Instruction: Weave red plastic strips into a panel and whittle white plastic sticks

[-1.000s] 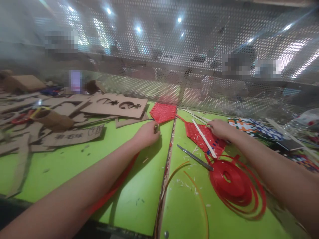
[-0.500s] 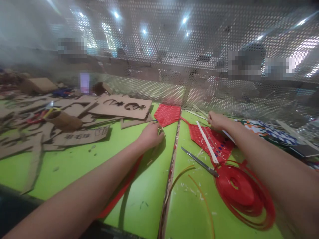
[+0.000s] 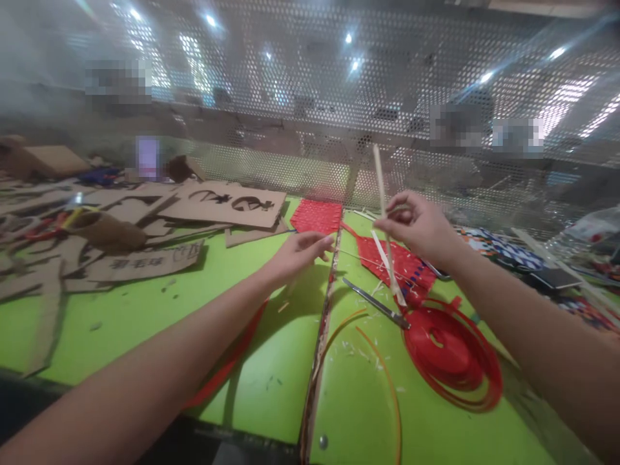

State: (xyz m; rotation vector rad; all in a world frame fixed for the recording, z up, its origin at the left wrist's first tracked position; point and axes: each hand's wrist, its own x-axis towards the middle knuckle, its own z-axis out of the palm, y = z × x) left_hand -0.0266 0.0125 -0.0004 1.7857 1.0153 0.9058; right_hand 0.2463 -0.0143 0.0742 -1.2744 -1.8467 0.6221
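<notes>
The right hand pinches a pale strip nearly upright between thumb and fingers, in front of a red woven piece; the left hand has loosely bent fingers near another red piece; whether it grips the thin strand cannot be told; a slim metal tool lies beside a red coil on the green table
</notes>
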